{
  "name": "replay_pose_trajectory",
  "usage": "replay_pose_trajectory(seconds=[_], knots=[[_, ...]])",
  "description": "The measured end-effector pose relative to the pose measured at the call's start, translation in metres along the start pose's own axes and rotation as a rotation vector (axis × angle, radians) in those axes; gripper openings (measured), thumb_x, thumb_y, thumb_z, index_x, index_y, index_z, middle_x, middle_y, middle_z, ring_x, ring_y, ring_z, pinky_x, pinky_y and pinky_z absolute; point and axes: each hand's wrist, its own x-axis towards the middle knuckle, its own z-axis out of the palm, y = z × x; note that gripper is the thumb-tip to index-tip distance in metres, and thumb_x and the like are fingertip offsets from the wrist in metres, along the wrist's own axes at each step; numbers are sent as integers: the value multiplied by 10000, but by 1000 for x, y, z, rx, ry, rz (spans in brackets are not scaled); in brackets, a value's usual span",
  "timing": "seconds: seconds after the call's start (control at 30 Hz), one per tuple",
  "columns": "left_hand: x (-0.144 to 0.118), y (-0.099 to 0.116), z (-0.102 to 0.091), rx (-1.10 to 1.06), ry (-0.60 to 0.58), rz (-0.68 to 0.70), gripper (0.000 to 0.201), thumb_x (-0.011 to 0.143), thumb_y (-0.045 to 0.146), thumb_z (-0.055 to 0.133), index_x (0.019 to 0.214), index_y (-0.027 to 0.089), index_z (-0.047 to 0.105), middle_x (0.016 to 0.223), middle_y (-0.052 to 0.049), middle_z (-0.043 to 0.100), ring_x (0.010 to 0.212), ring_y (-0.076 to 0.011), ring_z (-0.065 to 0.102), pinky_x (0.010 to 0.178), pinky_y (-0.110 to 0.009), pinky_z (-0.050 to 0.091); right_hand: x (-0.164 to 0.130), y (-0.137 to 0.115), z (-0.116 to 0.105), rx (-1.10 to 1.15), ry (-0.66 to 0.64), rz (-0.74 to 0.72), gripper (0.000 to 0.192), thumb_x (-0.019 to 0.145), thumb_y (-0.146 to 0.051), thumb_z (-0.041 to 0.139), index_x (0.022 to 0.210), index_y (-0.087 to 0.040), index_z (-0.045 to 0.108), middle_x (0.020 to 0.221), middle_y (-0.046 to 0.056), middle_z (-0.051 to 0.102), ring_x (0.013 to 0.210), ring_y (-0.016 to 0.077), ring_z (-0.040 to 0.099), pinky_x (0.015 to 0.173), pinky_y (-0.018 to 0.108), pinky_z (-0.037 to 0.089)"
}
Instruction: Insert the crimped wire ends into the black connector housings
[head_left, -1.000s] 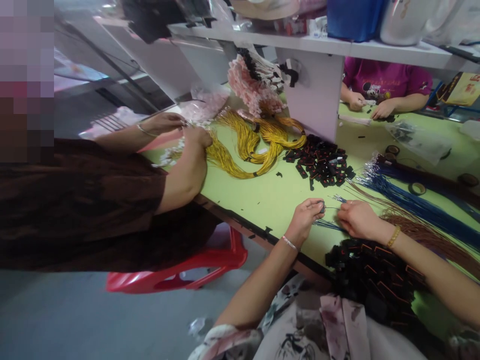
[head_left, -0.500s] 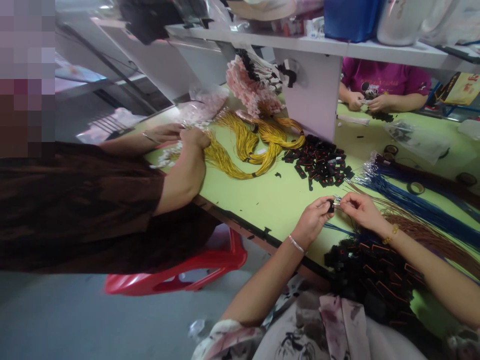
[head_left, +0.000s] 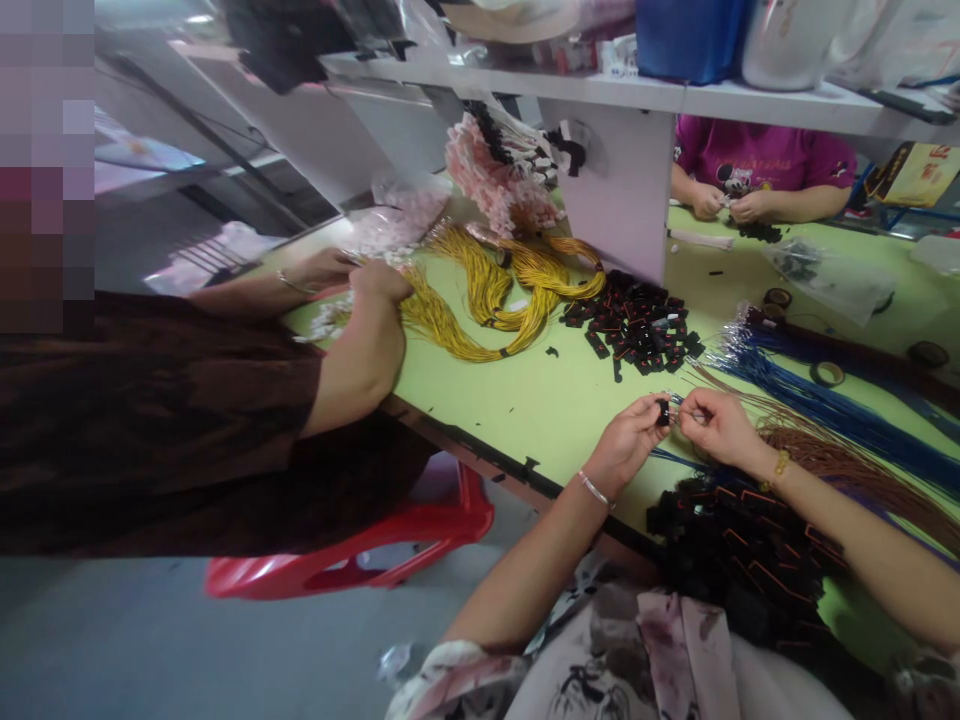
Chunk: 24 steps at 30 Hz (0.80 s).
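Between the thumb and fingers of my left hand (head_left: 626, 445) is a small black plastic connector housing (head_left: 664, 412). My right hand (head_left: 720, 425) is pinched close against its right side, on a thin wire whose tip is at the housing; the fingers hide most of it. Below both hands, a few blue wires (head_left: 675, 457) run over the green tabletop. Just beyond lies a heap of loose black housings (head_left: 634, 325). Nearer my body is a larger pile of black housings with orange edges (head_left: 750, 550), partly under my right forearm.
Blue wires (head_left: 817, 390) and brown wires (head_left: 840, 465) spread to the right, near tape rolls (head_left: 826, 373). A co-worker's hands (head_left: 379, 280) handle yellow wires (head_left: 450, 320) at left. Another person (head_left: 757, 170) sits opposite, under a shelf (head_left: 525, 82). A red stool (head_left: 360, 550) stands at left.
My right hand has shifted very slightly toward the housing, and the gap between the hands is a little smaller. The whole view has moved slightly; the left hand keeps its grip.
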Motion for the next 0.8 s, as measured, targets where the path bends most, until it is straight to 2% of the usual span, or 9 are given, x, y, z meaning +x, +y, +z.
replay_pose_trajectory(seconds=[0.27, 0.43, 0.6, 0.8], knots=[[0, -1, -1, 12, 6, 21, 194, 729, 144, 703, 916, 110, 667, 808, -33, 613, 724, -83, 565, 688, -193, 462, 0, -3, 0, -73, 20, -19, 85, 723, -183, 548, 639, -176, 554, 595, -22, 538, 545, 95, 434, 538, 219, 303], [-1, -7, 3, 50, 56, 48, 228, 665, 148, 753, 873, 108, 668, 836, -29, 610, 720, -77, 563, 680, -191, 455, -1, -4, 2, -97, 29, -71, 106, 721, -167, 535, 616, -181, 522, 581, -19, 515, 547, 101, 429, 547, 224, 306], [-1, -11, 7, 115, 102, 70, 241, 626, 188, 782, 818, 112, 659, 835, -38, 623, 725, -94, 564, 678, -213, 454, -1, -3, 0, -124, -29, -109, 134, 768, -178, 499, 636, -179, 519, 616, 2, 520, 566, 112, 440, 550, 229, 308], [-1, -11, 7, 160, 147, 72, 287, 581, 221, 805, 800, 111, 655, 794, -31, 619, 693, -93, 559, 658, -221, 449, -3, -6, 1, -186, -97, -37, 143, 767, -185, 496, 626, -177, 516, 574, -4, 512, 524, 109, 413, 529, 232, 281]])
